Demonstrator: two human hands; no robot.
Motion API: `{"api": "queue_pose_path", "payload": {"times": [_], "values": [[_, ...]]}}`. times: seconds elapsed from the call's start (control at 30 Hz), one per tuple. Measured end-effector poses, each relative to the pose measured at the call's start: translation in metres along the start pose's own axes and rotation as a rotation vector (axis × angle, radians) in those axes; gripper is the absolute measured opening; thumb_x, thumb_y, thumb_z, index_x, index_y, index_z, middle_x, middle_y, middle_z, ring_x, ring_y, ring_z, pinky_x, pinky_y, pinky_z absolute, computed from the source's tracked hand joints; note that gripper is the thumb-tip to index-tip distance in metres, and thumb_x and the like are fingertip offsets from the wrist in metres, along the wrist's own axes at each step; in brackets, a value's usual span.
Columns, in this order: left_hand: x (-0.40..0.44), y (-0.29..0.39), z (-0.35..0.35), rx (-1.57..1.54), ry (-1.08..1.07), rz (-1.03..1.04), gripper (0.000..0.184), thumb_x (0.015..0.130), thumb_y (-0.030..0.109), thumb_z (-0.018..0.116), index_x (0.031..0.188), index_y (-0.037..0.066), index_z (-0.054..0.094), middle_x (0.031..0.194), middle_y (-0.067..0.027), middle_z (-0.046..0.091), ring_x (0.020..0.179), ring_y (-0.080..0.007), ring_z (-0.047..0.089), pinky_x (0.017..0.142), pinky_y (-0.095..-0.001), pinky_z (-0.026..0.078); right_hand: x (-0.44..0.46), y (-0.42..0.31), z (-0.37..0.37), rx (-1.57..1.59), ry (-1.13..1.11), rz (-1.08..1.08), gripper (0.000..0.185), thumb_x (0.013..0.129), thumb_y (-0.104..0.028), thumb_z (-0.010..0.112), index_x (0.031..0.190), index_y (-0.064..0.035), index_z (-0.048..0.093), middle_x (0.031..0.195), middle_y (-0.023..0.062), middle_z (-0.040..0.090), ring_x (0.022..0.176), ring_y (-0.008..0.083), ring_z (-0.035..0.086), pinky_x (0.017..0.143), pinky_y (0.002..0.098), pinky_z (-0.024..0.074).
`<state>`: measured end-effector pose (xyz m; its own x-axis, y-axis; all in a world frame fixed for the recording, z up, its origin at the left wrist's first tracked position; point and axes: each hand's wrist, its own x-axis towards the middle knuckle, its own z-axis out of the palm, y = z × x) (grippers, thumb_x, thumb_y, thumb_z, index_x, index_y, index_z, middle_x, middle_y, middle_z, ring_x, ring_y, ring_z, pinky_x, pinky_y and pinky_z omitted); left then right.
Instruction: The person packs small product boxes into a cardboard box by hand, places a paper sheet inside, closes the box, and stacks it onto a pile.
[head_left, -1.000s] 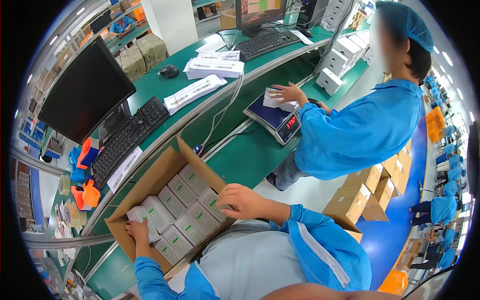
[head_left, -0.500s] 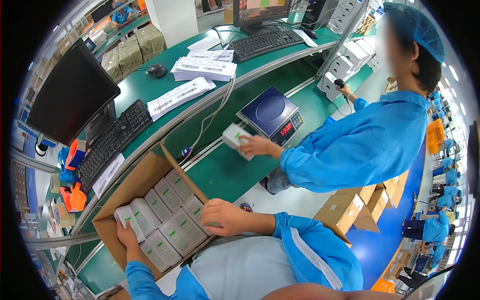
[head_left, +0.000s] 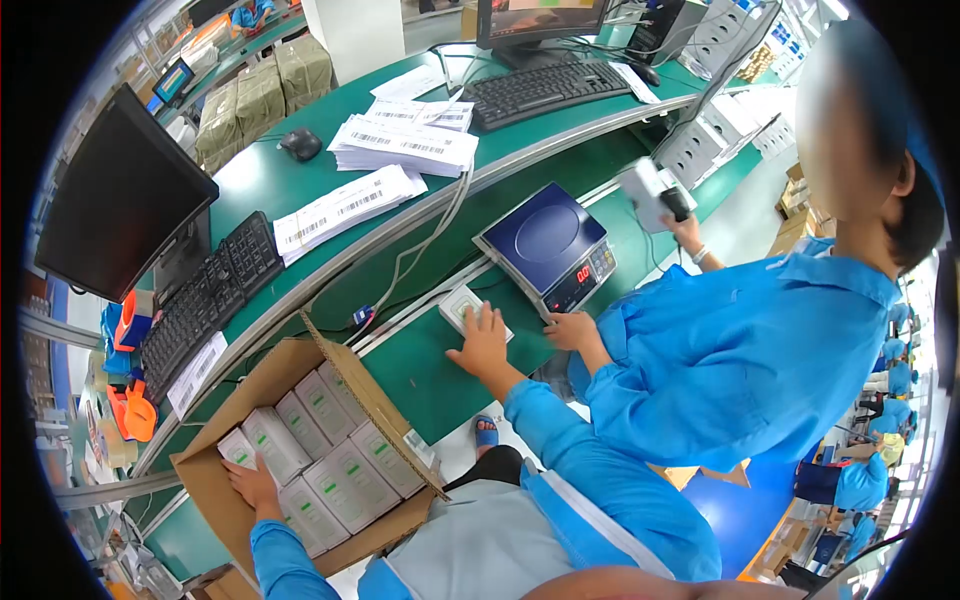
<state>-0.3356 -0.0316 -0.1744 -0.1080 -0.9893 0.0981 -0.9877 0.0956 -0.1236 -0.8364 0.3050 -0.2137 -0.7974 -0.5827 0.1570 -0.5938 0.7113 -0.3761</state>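
Note:
My left hand (head_left: pixel 254 486) is inside an open cardboard carton (head_left: pixel 285 375), fingers and thumb about the lower end of a small white box (head_left: pixel 236 447) at its left side. Several similar white boxes with green marks (head_left: pixel 350 485) stand in rows beside it. My right hand (head_left: pixel 484 345) reaches past the carton with fingers spread. Its fingertips overlap another white box (head_left: pixel 461 303) lying on the green bench; whether they touch it is unclear. Right of that box is a digital scale (head_left: pixel 545 235), its plate bare and its display reading zero.
A co-worker in blue (head_left: pixel 740 340) stands at the right, one hand at the scale's edge, the other holding a dark scanner (head_left: pixel 677 204) against a white box (head_left: pixel 645 190). Label stacks (head_left: pixel 405 145), keyboards (head_left: pixel 215 290) and a monitor (head_left: pixel 125 195) occupy the upper shelf.
My right hand has moved from the carton's edge to the white box by the scale. My left hand's box sits lower. The co-worker has released the bench box; the display dropped to zero.

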Motion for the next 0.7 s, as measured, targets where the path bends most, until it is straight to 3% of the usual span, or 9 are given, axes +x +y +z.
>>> {"api": "queue_pose_path", "payload": {"times": [0.2, 0.23, 0.27, 0.3, 0.33, 0.37, 0.53, 0.63, 0.7], "values": [[0.005, -0.022, 0.01, -0.08, -0.085, 0.058, 0.109, 0.097, 0.066, 0.063, 0.163, -0.01, 0.023, 0.166, -0.0335, 0.033, 0.154, -0.0454, 0.035, 0.129, -0.0452, 0.028, 0.032, 0.023, 0.018, -0.219, -0.247, 0.247, 0.091, 0.075, -0.03, 0.079, 0.16, -0.0275, 0.045, 0.142, 0.0269, 0.052, 0.13, 0.0444, 0.053, 0.107, 0.0613, 0.0433], [-0.001, -0.003, -0.024, -0.12, -0.174, 0.048, 0.112, 0.095, 0.069, 0.063, 0.162, -0.011, 0.024, 0.166, -0.0314, 0.035, 0.153, -0.0428, 0.037, 0.128, -0.0441, 0.029, 0.027, 0.034, 0.032, -0.382, -0.008, 0.172, 0.084, 0.075, -0.036, 0.077, 0.155, -0.0233, 0.05, 0.13, 0.0251, 0.057, 0.123, 0.0451, 0.057, 0.105, 0.0609, 0.0451], [0.008, -0.028, 0.016, 0.022, -0.085, 0.124, 0.109, 0.096, 0.068, 0.062, 0.164, -0.007, 0.024, 0.166, -0.0297, 0.036, 0.151, -0.043, 0.042, 0.126, -0.0461, 0.034, 0.037, 0.034, 0.017, -0.31, -0.218, 0.289, 0.077, 0.077, -0.042, 0.08, 0.145, -0.0156, 0.055, 0.125, 0.0227, 0.063, 0.114, 0.044, 0.064, 0.099, 0.0565, 0.0519], [0.011, -0.039, 0.022, -0.134, 0.025, 0.141, 0.087, 0.097, 0.057, 0.064, 0.158, -0.002, 0.042, 0.152, -0.028, 0.055, 0.138, -0.0457, 0.055, 0.116, -0.0501, 0.046, 0.04, 0.041, 0.02, -0.177, -0.23, 0.284, 0.069, 0.079, -0.045, 0.083, 0.133, -0.0079, 0.06, 0.116, 0.0184, 0.07, 0.105, 0.0384, 0.071, 0.088, 0.0499, 0.0578], [0.02, -0.022, -0.021, -0.187, -0.369, -0.106, 0.063, 0.098, 0.047, 0.063, 0.141, 0.001, 0.062, 0.129, -0.0261, 0.071, 0.119, -0.0481, 0.067, 0.102, -0.0549, 0.055, 0.046, 0.1, 0.068, 0.195, -0.213, 0.075, 0.057, 0.084, -0.04, 0.083, 0.125, -0.0043, 0.065, 0.108, 0.014, 0.074, 0.099, 0.0305, 0.074, 0.079, 0.046, 0.0594], [0.033, -0.053, 0.027, -0.207, -0.227, 0.085, 0.053, 0.097, 0.045, 0.061, 0.123, 0.001, 0.071, 0.112, -0.0246, 0.076, 0.107, -0.0481, 0.071, 0.094, -0.0578, 0.057, 0.03, 0.041, -0.011, 0.948, -0.392, 0.418, 0.04, 0.089, -0.03, 0.08, 0.117, -0.003, 0.07, 0.105, 0.0118, 0.075, 0.098, 0.0261, 0.073, 0.079, 0.045, 0.0586], [-0.018, 0.002, -0.002, -0.219, -0.207, 0.017, 0.103, 0.099, 0.061, 0.06, 0.162, -0.01, 0.023, 0.162, -0.0326, 0.036, 0.149, -0.0474, 0.038, 0.121, -0.0558, 0.035, 0.007, 0.027, -0.036, 1.881, -0.318, 0.459, 0.074, 0.088, -0.031, 0.07, 0.154, -0.0058, 0.047, 0.144, 0.0173, 0.061, 0.133, 0.0381, 0.06, 0.113, 0.0555, 0.0477], [-0.021, 0.011, 0.009, -0.173, 0.119, 0.342, 0.094, 0.099, 0.062, 0.06, 0.165, 0.001, 0.031, 0.168, -0.0283, 0.028, 0.158, -0.0453, 0.021, 0.127, -0.0624, 0.019, 0.0, -0.077, -0.128, 2.296, -0.555, -0.084, 0.092, 0.08, -0.043, 0.08, 0.155, -0.003, 0.045, 0.153, 0.0192, 0.053, 0.14, 0.0369, 0.054, 0.113, 0.0657, 0.045], [-0.02, 0.036, -0.02, -0.288, 0.087, 0.549, 0.087, 0.098, 0.062, 0.061, 0.165, 0.012, 0.036, 0.169, -0.0254, 0.028, 0.159, -0.044, 0.02, 0.126, -0.065, 0.018, -0.001, -0.131, -0.166, 2.268, -0.881, -0.058, 0.094, 0.081, -0.042, 0.083, 0.156, -0.0012, 0.044, 0.151, 0.0199, 0.054, 0.138, 0.0339, 0.056, 0.109, 0.0605, 0.0498]]}}
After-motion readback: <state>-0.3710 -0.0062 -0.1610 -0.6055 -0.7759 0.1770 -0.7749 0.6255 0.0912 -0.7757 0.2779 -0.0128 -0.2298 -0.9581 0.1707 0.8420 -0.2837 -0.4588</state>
